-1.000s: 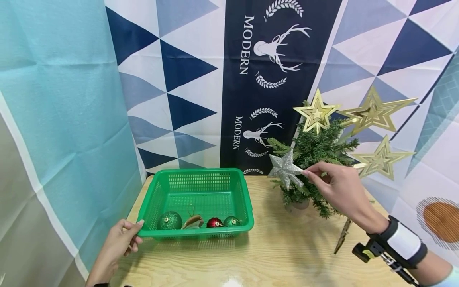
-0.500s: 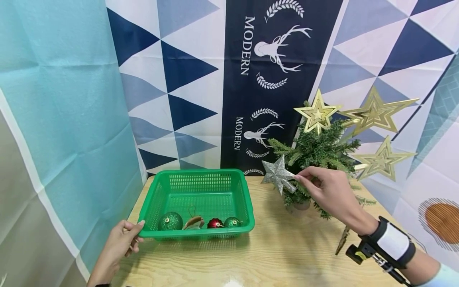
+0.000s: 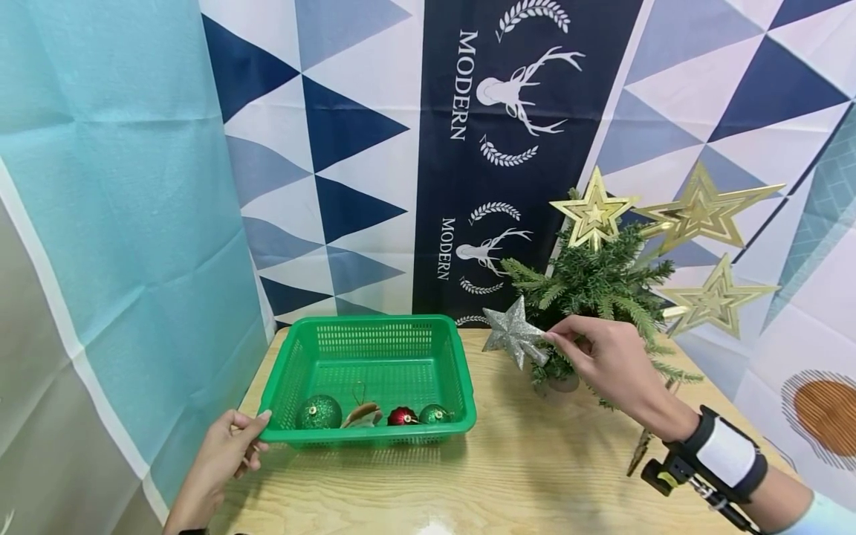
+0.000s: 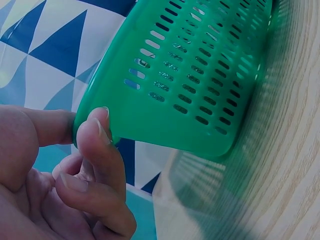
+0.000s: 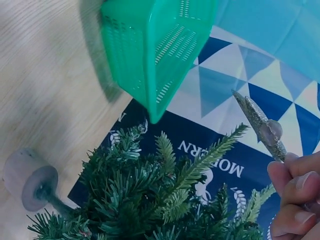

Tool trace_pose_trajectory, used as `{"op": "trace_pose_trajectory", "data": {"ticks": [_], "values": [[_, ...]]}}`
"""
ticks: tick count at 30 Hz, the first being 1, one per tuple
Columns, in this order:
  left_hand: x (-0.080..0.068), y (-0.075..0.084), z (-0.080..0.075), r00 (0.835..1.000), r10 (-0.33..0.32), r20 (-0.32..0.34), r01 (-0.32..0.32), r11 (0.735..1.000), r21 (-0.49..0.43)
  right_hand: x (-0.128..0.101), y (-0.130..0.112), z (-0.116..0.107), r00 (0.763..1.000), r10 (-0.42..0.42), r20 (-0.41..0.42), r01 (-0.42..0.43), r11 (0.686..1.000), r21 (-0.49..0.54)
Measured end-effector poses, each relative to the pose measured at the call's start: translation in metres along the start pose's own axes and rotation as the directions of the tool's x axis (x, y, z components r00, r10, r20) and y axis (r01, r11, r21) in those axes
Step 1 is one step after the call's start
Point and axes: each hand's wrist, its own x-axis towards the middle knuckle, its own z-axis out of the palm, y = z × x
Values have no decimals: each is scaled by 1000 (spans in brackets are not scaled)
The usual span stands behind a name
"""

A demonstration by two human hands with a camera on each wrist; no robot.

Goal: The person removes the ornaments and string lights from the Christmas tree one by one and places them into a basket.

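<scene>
My right hand [image 3: 598, 355] pinches a silver glitter star [image 3: 511, 334] by one point and holds it in the air between the small green tree [image 3: 595, 286] and the green basket [image 3: 364, 327]. The right wrist view shows the silver star [image 5: 260, 125] edge-on above my fingertips [image 5: 295, 197], with the tree [image 5: 150, 195] below. My left hand [image 3: 230, 446] grips the basket's front left corner, thumb over the rim [image 4: 95, 125]. Inside the basket lie a large green ball [image 3: 318, 412], a brown ornament [image 3: 361, 414], a red ball [image 3: 401, 416] and a small green ball [image 3: 433, 414].
Three gold stars [image 3: 591, 210] [image 3: 705, 212] [image 3: 718, 297] sit on the tree, whose base [image 3: 560, 383] stands on the wooden table [image 3: 535, 475]. A brown spike-shaped ornament [image 3: 642, 446] lies by my right wrist. Patterned fabric backdrops [image 3: 468, 148] close in behind and at the left.
My right hand has carried the silver star left and slightly down, away from the tree toward the basket. The left hand and the basket have stayed put.
</scene>
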Motion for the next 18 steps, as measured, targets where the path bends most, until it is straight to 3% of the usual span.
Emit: {"op": "trace_pose_trajectory", "data": {"ticks": [18], "values": [[2, -3, -1, 1000, 8, 4, -8, 1000, -5, -1, -5, 15, 1000, -19, 21, 19, 1000, 20]]}}
